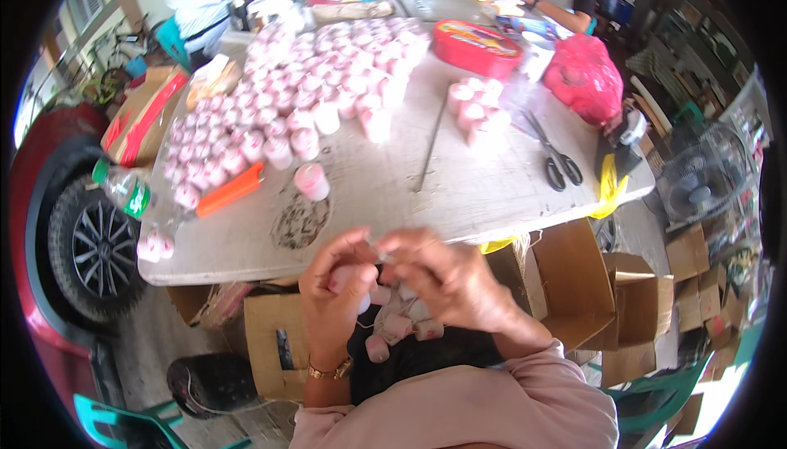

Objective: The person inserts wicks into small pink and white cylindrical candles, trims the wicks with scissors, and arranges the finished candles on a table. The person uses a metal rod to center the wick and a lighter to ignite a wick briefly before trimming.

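On white rectangular tabletop (pixel 393 223): pink-and-white plastic cup block (pixel 303 92) back L; orange plastic strip (pixel 231 192) by its front L edge; single pink-topped white cup (pixel 311 181) in front. R of block, w/ gap: thin straight rod (pixel 433 147), then small pink-and-white cup group (pixel 478 113), red oval container (pixel 475 49) bhd it. Black-handled scissors (pixel 551 148) R of group, pink plastic bag (pixel 584 78) bhd scissors. L hand (pixel 332 285) & R hand (pixel 447 277) nr table's front edge, over loose pink-and-white cups (pixel 398 328) on lap. Black-tyred wheel (pixel 100 240) L of table; round grey fan (pixel 701 182) R.
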Motion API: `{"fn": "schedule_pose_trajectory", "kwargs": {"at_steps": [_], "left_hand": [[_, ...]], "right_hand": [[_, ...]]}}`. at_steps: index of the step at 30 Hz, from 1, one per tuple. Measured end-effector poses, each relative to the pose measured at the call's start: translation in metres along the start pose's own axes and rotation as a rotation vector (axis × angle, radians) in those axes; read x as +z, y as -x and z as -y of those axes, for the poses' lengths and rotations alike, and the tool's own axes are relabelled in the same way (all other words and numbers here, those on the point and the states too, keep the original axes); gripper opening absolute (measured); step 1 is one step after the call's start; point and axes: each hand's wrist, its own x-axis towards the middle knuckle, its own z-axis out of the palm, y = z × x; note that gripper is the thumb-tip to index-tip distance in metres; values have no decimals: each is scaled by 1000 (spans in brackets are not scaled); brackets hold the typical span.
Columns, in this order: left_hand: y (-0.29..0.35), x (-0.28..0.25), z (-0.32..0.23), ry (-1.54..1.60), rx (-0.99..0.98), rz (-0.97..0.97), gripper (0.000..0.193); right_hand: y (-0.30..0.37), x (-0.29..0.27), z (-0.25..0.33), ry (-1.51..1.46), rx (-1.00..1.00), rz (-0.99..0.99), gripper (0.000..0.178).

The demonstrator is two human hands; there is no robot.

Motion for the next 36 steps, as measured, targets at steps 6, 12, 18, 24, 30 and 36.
{"fn": "schedule_pose_trajectory", "kwargs": {"at_steps": [6,12,18,24,30,36], "left_hand": [[1,23,-2,42,101,47,13],[-3,40,-3,-53,147,70,4],[2,58,10,175,-104,17,25],[-15,46,14,1022,-148,1,32],[-11,30,18,1362,-124,9,30],[-10,20,19,1440,-162,-22,25]], "right_hand": [[10,-8,-8,78,-141,-23,32],[24,-20,-15,61,-101,-164,25],[27,-21,-29,-70,-68,-280,13],[27,-6,-21,24,-142,-262,15],[9,17,-26,208,-316,-252,23],[-4,33,-21,346,-382,-276,25]]}}
